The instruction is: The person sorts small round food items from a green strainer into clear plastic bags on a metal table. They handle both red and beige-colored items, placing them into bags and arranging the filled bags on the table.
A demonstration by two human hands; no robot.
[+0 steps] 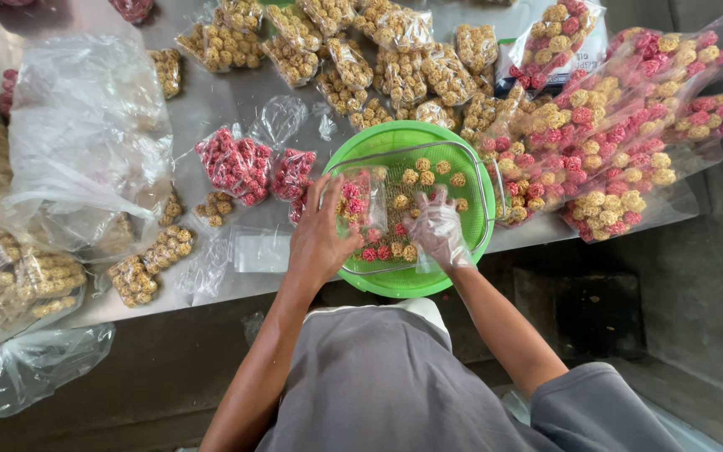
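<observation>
**packfan:** So what's going on with the hands here? The left hand (321,238) has its fingers curled round a small clear bag (360,199), pinching it by the side so the mouth stays up and tipped toward the green basket (453,155). Makes sense: the bag sits right over the basket, so anything that misses drops back in with the rest.

**snackwatcher:** Yeah, and the bag already has a few pink balls (351,201) in it. The right hand (438,228) wears a thin plastic glove, I'd guess to keep bare skin off the food. It's down in the basket on the loose balls (416,177), fingers bent and bunched. Honestly can't tell whether it's got any pinched or is just resting on them.

**packfan:** Only the picking hand is gloved, the bag hand is bare. Fair enough, it only touches plastic.

**snackwatcher:** The basket sits at the near edge of the metal table (211,100), right in front of the body, so both hands reach it easily. Filled yellow bags (395,71) are piled behind it, mixed pink-and-yellow ones (621,142) off to the right, pink bags (236,163) just left. A flat empty bag (261,249) lies beside the left wrist, handy spot I'd say.
</observation>
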